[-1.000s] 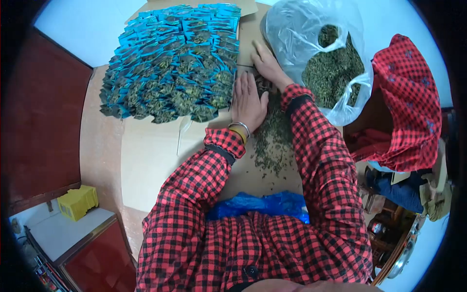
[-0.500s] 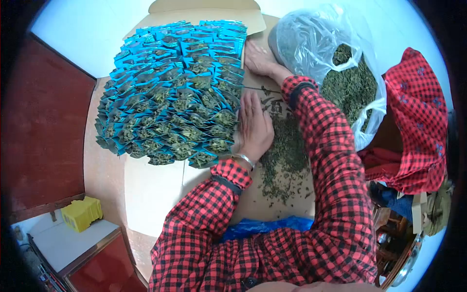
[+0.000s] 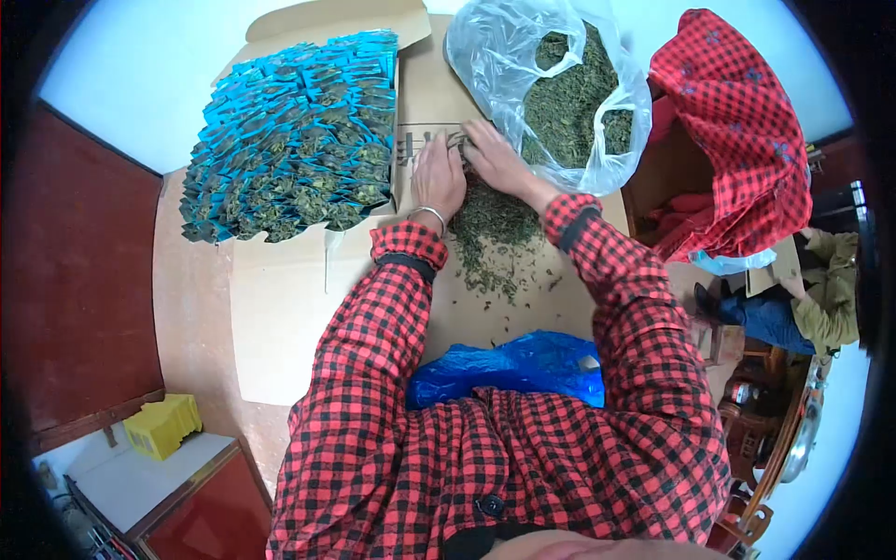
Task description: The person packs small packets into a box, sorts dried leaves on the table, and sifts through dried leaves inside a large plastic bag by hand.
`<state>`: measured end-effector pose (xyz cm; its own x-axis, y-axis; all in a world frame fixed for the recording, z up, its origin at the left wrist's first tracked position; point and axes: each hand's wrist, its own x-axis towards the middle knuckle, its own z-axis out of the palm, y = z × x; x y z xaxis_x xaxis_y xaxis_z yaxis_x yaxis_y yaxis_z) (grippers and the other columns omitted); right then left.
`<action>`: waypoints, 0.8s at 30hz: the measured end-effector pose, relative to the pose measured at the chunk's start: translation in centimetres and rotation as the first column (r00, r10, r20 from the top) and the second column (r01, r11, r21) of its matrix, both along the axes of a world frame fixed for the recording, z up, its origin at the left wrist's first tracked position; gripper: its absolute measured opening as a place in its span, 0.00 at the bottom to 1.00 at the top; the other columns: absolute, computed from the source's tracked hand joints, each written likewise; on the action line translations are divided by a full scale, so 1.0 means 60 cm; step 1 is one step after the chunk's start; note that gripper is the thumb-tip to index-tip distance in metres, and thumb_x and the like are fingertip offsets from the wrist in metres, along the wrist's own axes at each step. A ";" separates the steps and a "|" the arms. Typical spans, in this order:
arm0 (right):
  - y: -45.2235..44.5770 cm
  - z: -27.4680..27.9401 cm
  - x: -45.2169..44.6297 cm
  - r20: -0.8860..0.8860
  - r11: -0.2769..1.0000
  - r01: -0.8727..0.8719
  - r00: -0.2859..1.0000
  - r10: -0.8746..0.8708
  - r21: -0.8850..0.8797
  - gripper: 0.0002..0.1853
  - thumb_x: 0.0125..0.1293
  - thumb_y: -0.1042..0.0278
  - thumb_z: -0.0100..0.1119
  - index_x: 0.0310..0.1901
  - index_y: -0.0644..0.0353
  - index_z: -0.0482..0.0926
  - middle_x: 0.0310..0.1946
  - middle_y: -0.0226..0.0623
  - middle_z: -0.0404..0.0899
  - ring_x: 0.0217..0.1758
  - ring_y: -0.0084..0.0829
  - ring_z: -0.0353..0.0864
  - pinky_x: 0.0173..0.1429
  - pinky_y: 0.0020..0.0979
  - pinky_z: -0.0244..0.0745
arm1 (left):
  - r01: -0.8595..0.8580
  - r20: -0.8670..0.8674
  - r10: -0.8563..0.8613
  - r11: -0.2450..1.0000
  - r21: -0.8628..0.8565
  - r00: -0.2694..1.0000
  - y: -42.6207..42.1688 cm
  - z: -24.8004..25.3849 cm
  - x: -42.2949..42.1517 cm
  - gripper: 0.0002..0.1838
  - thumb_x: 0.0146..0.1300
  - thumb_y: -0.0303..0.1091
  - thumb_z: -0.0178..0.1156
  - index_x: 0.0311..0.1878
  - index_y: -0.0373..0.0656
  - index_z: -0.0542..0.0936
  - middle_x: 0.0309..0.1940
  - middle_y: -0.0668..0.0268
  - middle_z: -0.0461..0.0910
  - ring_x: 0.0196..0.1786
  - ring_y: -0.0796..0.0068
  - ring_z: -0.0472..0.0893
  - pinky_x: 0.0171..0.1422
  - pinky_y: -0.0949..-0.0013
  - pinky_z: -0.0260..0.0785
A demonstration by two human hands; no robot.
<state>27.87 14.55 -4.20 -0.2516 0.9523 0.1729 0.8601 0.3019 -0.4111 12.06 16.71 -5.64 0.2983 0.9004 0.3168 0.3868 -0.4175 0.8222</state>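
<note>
My left hand [image 3: 439,175] lies at the upper left edge of a pile of loose dried leaves [image 3: 495,217], its fingers stretched forward over the cardboard. Close beside it, my right hand [image 3: 499,163] reaches in from the right, fingers extended and slightly bent at the top of the pile. Both palms are hidden from me. To the left, many blue sachets [image 3: 308,121], their tops open and leaves showing inside, stand packed in rows in a cardboard box [image 3: 395,140]. A clear plastic bag [image 3: 490,70] of the same leaves sits beyond my right hand.
Blue plastic [image 3: 509,369] lies at the near edge of the cardboard [image 3: 280,317]. Red checked cloth [image 3: 737,131] hangs over something at the right. Another person [image 3: 821,289] is at the far right. A yellow object [image 3: 163,427] stands on a cabinet at lower left.
My hands have left the right side of the sachets and come together at the loose leaves. The sachet rows look tidier. My view has shifted, showing more of the blue plastic.
</note>
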 end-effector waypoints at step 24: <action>-0.190 0.003 0.021 -0.042 0.974 0.223 0.974 -0.221 0.039 0.28 0.71 0.52 0.40 0.64 0.65 0.62 0.66 0.55 0.60 0.71 0.51 0.55 0.74 0.43 0.47 | 0.194 -0.305 -0.110 0.945 0.264 0.946 -0.006 -0.012 0.002 0.21 0.60 0.31 0.49 0.58 0.39 0.71 0.55 0.51 0.75 0.63 0.55 0.69 0.70 0.54 0.54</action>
